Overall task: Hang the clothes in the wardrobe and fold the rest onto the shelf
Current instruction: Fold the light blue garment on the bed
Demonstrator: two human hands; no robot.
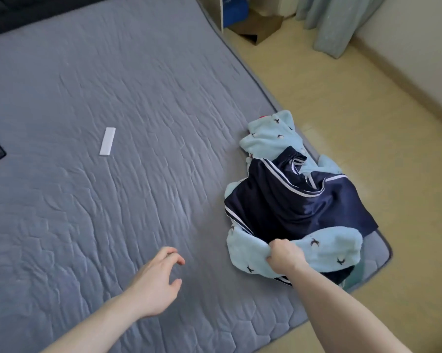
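Two garments heaped at four o'clock on bed (113,72), near its corner: light blue fleece garment (324,250) under navy striped shorts (291,202). Right hand (283,254) fisted round fleece edge at five o'clock. Left hand (156,278) loosely spread, holding nothing, at six o'clock. White remote (107,141) at nine o'clock.

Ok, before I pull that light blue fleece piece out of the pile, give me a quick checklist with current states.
1. Right hand gripping the light blue fleece garment: ok.
2. Left hand free to help: ok, open above the mattress.
3. Fleece free of other clothes: not ok, the navy striped garment lies on it.
4. Pile fully on the bed: not ok, it overhangs the corner.
5. White remote clear of the pile: ok.
6. Wardrobe and hanger ready: cannot tell.
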